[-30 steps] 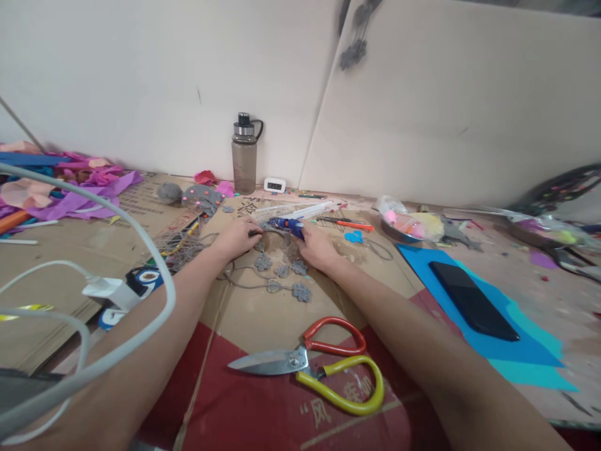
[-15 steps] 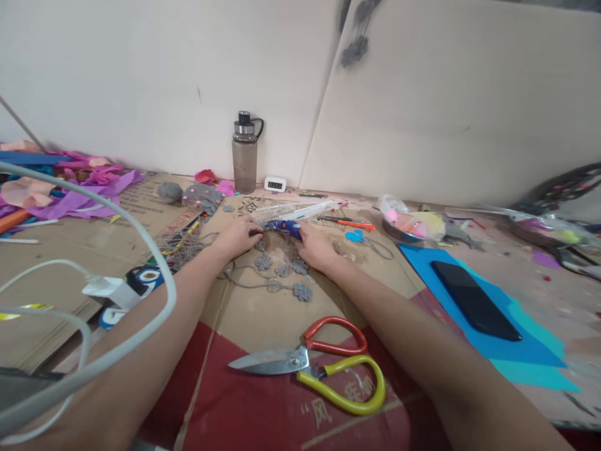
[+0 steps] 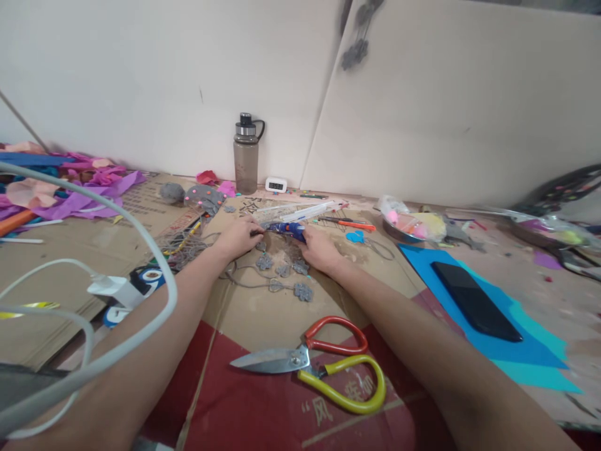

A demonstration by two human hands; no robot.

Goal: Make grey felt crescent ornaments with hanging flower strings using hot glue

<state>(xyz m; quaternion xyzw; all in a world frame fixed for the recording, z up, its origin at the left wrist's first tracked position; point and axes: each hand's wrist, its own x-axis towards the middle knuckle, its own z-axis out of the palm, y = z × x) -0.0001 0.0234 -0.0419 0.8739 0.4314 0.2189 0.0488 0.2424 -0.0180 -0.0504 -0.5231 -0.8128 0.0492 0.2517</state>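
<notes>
My right hand (image 3: pixel 322 247) is closed around a blue hot glue gun (image 3: pixel 291 230), its nozzle end pointing left. Opposite it, my left hand (image 3: pixel 241 239) has its fingers pinched at a small dark piece beside the glue gun's tip; what the piece is I cannot make out. Below the hands lie grey flower-shaped pieces (image 3: pixel 303 292) strung on grey cord (image 3: pixel 248 285), on a cardboard sheet (image 3: pixel 253 319). Closer to me rest scissors (image 3: pixel 300 360) with one red and one yellow handle, blades pointing left.
A white cable (image 3: pixel 169 288) arcs across the left. Behind stand a water bottle (image 3: pixel 246 160) and a small digital clock (image 3: pixel 276 185). Clear sticks (image 3: pixel 312 212) lie beyond the hands. To the right are a phone (image 3: pixel 474 300) on blue sheets (image 3: pixel 530 347) and a bowl (image 3: pixel 399 233) of bagged bits.
The glue gun and my right hand have shifted very slightly right. My left hand stays in nearly the same place, and the scissors have not moved.
</notes>
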